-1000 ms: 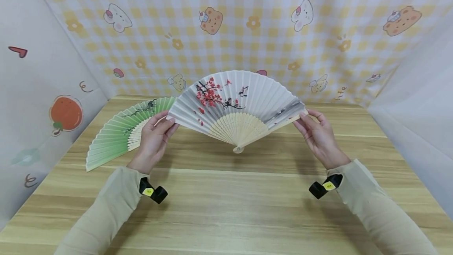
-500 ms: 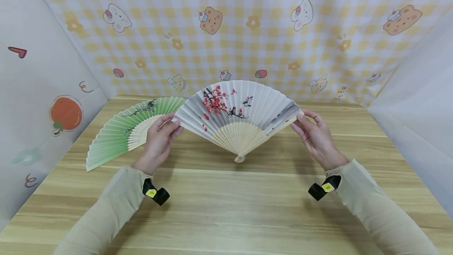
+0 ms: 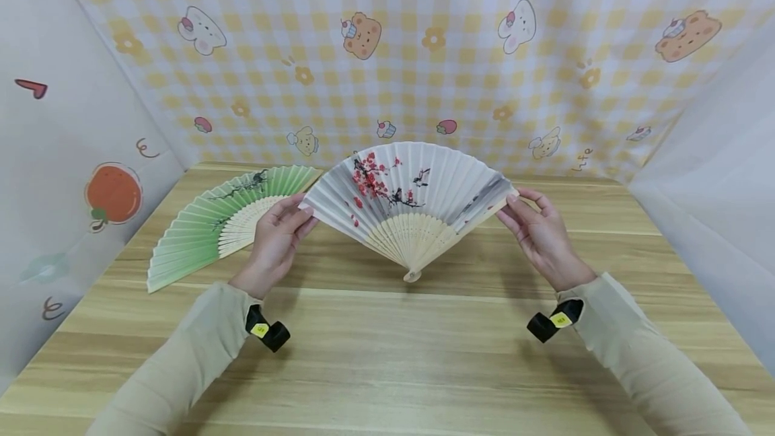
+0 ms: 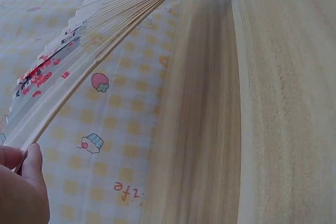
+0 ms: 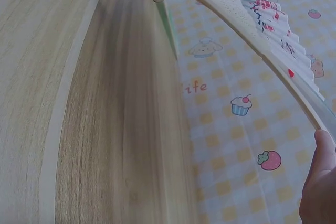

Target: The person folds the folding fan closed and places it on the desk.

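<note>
A white folding fan (image 3: 448, 180) with red blossoms, dark birds and grey shading is spread wide in the head view, its pale ribs meeting at a pivot at the bottom. My left hand (image 3: 274, 244) pinches its left end between thumb and fingers. At the opposite end, my right hand (image 3: 543, 237) pinches the outer rib. The fan appears raised off the table, tilted with its painted side towards me. In the left wrist view the left thumb (image 4: 32, 166) presses on the fan's edge; the right thumb (image 5: 323, 142) does likewise in the right wrist view.
A green folding fan (image 3: 188, 247) lies spread on the wooden table (image 3: 399, 362) at the left, partly behind my left hand. A yellow-checked cloth (image 3: 460, 79) with cartoon prints hangs at the back. White cloth walls (image 3: 714, 173) stand at both sides.
The white fan has come lower and nearer, and its spread has narrowed slightly. My left hand has shifted right with its end; my right hand has moved only a little left.
</note>
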Motion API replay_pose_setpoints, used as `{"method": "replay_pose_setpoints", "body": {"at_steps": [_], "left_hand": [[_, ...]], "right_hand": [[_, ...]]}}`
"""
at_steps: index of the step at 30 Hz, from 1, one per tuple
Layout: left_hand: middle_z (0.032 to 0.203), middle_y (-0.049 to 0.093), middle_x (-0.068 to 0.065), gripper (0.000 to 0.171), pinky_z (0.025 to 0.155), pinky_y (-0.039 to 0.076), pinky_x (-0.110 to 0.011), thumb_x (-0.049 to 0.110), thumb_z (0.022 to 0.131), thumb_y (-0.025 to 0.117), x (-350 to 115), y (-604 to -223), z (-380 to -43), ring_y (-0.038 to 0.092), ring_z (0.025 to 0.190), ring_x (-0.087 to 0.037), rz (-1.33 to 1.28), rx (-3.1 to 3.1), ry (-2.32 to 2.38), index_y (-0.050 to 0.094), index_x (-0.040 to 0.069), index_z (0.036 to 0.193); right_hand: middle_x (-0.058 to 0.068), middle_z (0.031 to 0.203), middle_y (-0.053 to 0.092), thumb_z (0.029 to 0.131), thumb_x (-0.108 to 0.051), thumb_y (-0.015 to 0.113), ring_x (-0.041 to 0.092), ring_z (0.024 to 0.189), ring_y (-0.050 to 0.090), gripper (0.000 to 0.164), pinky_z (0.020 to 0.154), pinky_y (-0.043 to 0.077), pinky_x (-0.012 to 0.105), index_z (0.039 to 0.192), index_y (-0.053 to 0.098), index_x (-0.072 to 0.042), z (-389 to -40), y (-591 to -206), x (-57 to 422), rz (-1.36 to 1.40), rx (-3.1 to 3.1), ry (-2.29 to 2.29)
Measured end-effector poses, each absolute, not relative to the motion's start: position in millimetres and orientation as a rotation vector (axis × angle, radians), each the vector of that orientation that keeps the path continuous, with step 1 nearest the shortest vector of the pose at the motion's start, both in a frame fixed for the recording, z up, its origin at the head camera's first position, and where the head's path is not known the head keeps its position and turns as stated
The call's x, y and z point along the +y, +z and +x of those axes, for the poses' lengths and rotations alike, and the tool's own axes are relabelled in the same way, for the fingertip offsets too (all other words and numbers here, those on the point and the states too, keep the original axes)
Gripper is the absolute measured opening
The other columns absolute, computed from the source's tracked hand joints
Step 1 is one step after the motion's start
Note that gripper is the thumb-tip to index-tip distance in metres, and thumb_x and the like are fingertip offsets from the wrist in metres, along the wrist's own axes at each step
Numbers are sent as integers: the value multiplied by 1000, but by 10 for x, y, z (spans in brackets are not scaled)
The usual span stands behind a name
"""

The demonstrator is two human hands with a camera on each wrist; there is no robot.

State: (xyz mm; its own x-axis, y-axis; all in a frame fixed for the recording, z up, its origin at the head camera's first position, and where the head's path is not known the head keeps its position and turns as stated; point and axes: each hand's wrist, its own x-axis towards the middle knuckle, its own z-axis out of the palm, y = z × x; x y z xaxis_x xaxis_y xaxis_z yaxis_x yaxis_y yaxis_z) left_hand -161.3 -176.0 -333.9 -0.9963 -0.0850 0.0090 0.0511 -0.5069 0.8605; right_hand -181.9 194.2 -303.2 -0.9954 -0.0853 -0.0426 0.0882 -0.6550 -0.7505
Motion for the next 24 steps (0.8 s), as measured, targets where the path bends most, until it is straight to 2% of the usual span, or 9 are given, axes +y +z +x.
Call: {"method": "replay_pose_setpoints", "body": {"at_steps": [14,24], "left_hand": [[89,58,-3,21,78,49,-18,-5,86,50,-1742,-3274,-1635,60,80,-11,40,-1546,-2671,54,9,102],[97,54,-4,21,82,47,-20,-4,87,49,-1675,-3230,-1682,59,86,-11,-33,-1635,-2619,54,9,103]], "right_hand": [[13,97,58,84,6,53,23,85,62,22,81,48,28,102,45,-3,-1811,-3031,1914,-5,1251,-2760],[13,95,59,83,5,55,22,83,62,22,80,48,27,101,45,-3,-1819,-2999,1892,-1,1271,-2763]]}}
